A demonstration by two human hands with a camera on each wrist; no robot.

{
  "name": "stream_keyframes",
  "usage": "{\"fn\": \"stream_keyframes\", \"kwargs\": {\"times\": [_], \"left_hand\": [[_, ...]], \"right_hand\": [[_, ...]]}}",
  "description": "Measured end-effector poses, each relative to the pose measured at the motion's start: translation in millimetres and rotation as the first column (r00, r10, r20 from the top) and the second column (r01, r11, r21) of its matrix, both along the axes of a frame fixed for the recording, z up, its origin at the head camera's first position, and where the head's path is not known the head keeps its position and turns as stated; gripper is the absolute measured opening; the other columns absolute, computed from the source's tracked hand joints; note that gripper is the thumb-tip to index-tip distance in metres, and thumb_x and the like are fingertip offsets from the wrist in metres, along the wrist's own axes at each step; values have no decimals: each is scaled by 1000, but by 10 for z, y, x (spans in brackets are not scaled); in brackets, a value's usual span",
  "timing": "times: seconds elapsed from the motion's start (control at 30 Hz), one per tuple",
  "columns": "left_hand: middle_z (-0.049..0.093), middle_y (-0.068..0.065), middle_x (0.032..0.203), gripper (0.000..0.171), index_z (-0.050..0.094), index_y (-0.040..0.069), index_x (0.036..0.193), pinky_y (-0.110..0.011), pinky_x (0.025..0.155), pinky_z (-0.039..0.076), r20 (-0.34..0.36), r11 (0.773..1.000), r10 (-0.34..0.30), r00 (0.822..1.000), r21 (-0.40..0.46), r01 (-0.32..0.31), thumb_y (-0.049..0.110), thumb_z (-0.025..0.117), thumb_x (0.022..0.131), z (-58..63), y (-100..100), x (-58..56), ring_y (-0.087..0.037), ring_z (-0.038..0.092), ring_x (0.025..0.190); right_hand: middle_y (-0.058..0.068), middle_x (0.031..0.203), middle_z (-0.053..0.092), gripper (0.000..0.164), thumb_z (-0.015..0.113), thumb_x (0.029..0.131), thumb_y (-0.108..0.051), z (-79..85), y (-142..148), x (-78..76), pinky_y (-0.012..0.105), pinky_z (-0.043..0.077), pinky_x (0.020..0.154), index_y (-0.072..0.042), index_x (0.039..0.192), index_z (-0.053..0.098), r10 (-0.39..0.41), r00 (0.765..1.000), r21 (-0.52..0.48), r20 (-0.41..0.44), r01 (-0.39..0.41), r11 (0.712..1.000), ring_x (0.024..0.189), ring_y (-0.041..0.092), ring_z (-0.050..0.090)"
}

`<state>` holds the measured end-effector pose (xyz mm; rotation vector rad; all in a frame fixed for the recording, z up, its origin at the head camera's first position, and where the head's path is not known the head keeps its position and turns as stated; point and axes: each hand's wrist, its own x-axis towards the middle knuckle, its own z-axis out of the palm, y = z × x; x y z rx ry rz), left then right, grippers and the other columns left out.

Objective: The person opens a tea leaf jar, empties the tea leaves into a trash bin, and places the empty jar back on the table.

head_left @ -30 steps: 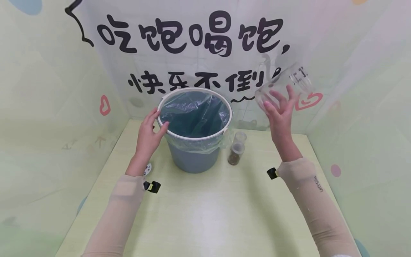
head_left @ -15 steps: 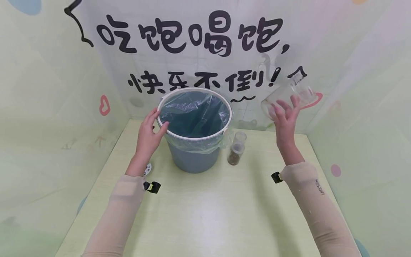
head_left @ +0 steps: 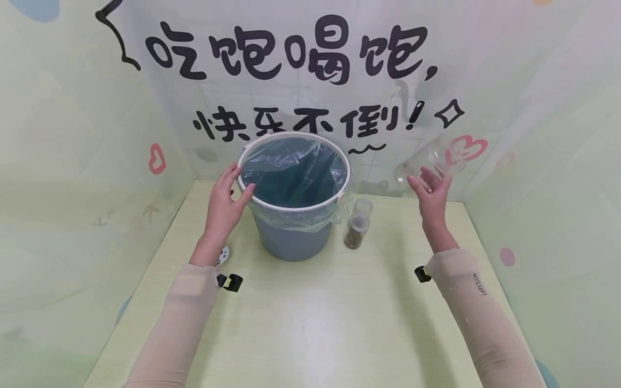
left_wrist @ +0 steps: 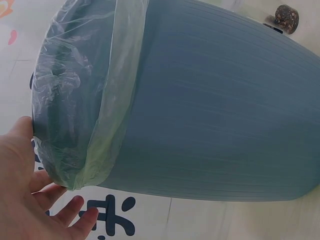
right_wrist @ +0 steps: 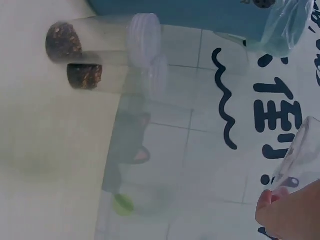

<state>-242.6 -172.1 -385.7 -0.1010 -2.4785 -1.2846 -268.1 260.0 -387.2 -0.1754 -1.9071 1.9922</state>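
Head view shows the left hand [head_left: 225, 202] with fingers loosely spread, touching the rim at the left side of the bin [head_left: 293, 245], which stands near the far edge of the worktop [head_left: 310, 323]. The right hand [head_left: 433, 202], thumb and fingers curled, grips a clear container [head_left: 428, 156], tilted, above the far right corner.
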Motion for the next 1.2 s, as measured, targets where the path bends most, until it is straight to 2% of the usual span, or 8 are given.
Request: {"fn": "stream_keyframes", "kwargs": {"times": [0.17,0.27,0.53,0.7,0.93,1.2], "left_hand": [[34,-11,162,59,45,2,148,-55,111,45,1,1000,-1,1000,4,1,27,63,97,0,-1,-23,-36,36,147],[34,-11,162,59,45,2,148,-55,111,45,3,1000,-2,1000,4,2,27,63,97,4,-2,-29,-36,35,147],[34,-10,162,59,45,3,148,-55,111,44,4,1000,-4,1000,4,4,27,63,97,7,-16,-51,-35,35,147],[33,-10,162,60,44,4,149,-55,112,44,15,1000,-4,1000,-1,4,28,63,97,-1,-22,-62,-35,35,147],[34,-11,162,60,44,2,149,-55,111,44,11,1000,-6,1000,-8,6,28,62,98,3,-33,-67,-35,36,146],[34,-11,162,60,44,3,148,-55,111,45,13,1000,-10,1000,-8,10,28,63,97,19,-35,-65,-35,36,147]], "right_hand": [[18,154,39,78,72,88,-11,-213,71,-45,36,27,126,-9,149,24,-24,997,80,69,19,997,145,28,38],[20,155,38,82,73,87,-10,-339,115,-70,38,25,127,-6,150,22,-33,995,106,95,22,994,147,29,36],[20,156,36,88,76,86,-14,-657,204,-111,41,25,126,-5,153,20,-50,977,181,206,13,983,147,28,33],[24,153,39,89,77,86,-15,-835,230,-93,45,26,125,-4,153,20,-48,965,235,256,-14,972,145,33,35],[24,156,36,88,77,87,-18,-1021,256,-64,47,28,125,-1,153,21,-17,952,255,304,-64,965,145,35,34],[27,155,35,91,76,88,-25,-1194,285,-41,45,28,125,-1,155,19,-25,922,335,386,-115,935,148,38,31]]}}
